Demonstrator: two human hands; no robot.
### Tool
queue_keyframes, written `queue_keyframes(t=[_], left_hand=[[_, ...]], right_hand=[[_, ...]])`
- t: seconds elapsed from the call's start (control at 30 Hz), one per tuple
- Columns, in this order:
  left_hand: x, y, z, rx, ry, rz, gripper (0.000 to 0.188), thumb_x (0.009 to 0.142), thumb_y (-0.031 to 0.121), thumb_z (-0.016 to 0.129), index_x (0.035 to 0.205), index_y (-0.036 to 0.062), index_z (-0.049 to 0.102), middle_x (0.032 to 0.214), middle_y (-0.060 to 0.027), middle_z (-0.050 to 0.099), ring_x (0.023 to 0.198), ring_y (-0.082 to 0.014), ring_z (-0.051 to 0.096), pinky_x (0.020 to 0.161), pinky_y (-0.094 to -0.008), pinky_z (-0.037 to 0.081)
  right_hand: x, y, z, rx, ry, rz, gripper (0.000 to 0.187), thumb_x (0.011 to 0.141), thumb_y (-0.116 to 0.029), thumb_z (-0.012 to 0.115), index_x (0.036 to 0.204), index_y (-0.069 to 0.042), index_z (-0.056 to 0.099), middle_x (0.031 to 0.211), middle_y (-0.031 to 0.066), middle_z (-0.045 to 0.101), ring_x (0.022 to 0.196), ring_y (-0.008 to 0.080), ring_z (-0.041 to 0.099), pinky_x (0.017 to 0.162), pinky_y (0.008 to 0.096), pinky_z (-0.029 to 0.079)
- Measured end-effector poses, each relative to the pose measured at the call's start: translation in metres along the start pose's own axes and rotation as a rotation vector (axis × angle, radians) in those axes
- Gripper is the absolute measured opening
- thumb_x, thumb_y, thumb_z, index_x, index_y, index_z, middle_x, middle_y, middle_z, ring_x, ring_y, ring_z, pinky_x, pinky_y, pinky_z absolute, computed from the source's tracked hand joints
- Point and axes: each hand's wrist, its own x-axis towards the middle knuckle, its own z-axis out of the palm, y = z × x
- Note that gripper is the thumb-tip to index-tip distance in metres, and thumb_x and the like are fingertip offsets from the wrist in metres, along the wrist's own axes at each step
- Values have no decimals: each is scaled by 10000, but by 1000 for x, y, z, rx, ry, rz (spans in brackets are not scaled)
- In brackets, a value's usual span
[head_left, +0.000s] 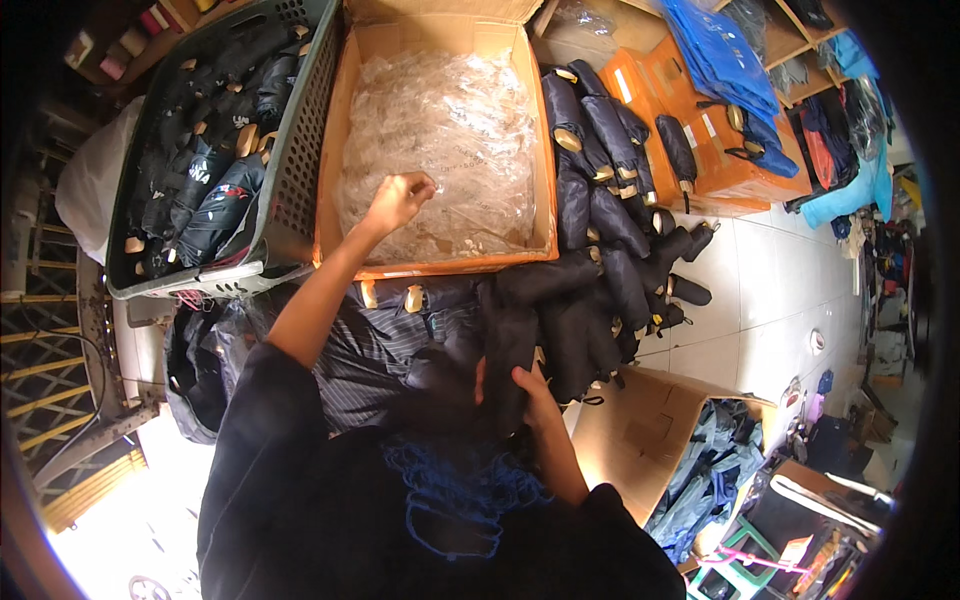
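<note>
My left hand (402, 200) hangs over an open cardboard box (322, 200) filled with crinkled clear plastic wrappers (450, 130). Its fingers are curled together; whether they pinch any of the thin plastic cannot be made out. Close to my body, my right hand (532, 397) is wrapped round a folded black umbrella (508, 350), thumb on top. More folded black umbrellas (625, 285) with light wooden-looking handles lie heaped just right of the box and beside that hand. Dark striped cloth (350, 350) spreads across my lap.
At the left stands a dark plastic basket (290, 140) full of folded umbrellas. Orange boxes (720, 150) with blue plastic packs (715, 55) sit at the far right. Nearer on the right is an open carton (640, 430) of dark blue items, with a green stool (735, 570) behind it.
</note>
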Motion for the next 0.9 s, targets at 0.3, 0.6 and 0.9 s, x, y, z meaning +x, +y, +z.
queue_keyframes(t=[0.3, 0.6, 0.9], left_hand=[[-143, 104, -71, -720, 21, -107, 165, 980, 127, 574, 1016, -6, 665, 818, -17, 671, 734, -62, 576, 669, -242, 479], [-206, 92, -83, -567, 387, -324, 188, 1012, 136, 517, 926, 5, 620, 718, 21, 561, 630, -48, 475, 578, -215, 398], [-210, 87, -62, -242, 522, -233, 176, 999, 161, 552, 945, 1, 601, 590, -1, 513, 562, -46, 476, 516, -248, 400]], right_hand=[[57, -31, 11, 25, -281, -210, 1043, 714, -499, 750, 1470, -5, 229, 982, 168, 591, 762, 245, 634, 669, 357, 541], [58, -10, 16, 97, -338, -213, 783, 763, -422, 717, 1276, 104, 447, 1179, 205, 570, 773, 245, 635, 624, 365, 541], [38, -8, 10, -93, -169, -207, 734, 770, -404, 719, 1254, 88, 470, 1184, 188, 579, 732, 244, 648, 633, 360, 541]])
